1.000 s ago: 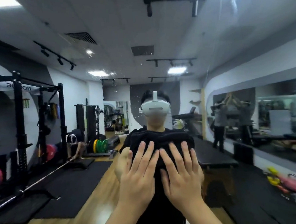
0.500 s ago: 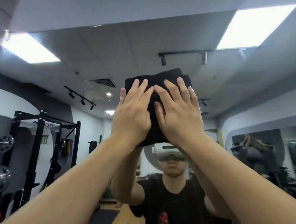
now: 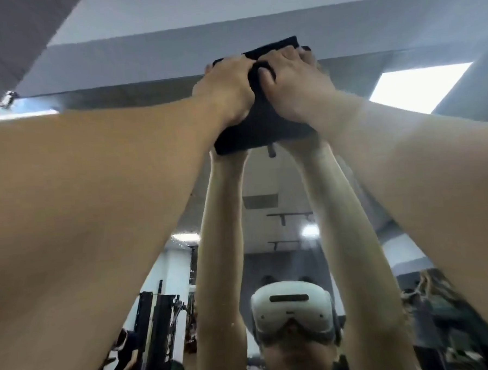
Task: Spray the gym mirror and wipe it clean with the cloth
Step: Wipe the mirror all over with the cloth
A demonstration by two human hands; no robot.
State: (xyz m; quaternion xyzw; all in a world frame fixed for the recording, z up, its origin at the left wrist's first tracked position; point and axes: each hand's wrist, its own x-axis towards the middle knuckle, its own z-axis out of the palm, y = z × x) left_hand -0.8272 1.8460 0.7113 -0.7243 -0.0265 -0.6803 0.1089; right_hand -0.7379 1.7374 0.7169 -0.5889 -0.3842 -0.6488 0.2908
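A folded black cloth (image 3: 262,127) is pressed flat against the gym mirror (image 3: 271,183) right at the mirror's top edge. My left hand (image 3: 226,92) and my right hand (image 3: 294,88) lie side by side on the cloth, both arms stretched overhead. The fingers of both hands curl over the cloth's upper part. The mirror shows my raised arms and a white headset below the cloth. No spray bottle is in view.
A grey wall band (image 3: 174,58) runs above the mirror's top edge. A metal clip (image 3: 8,98) sits at the edge on the left. Reflected in the glass are ceiling light panels (image 3: 418,88), black racks (image 3: 160,330) and people at the lower left and right.
Both hands have slid the cloth upward along the mirror, from chest height to its top edge. My view has tilted up with them.
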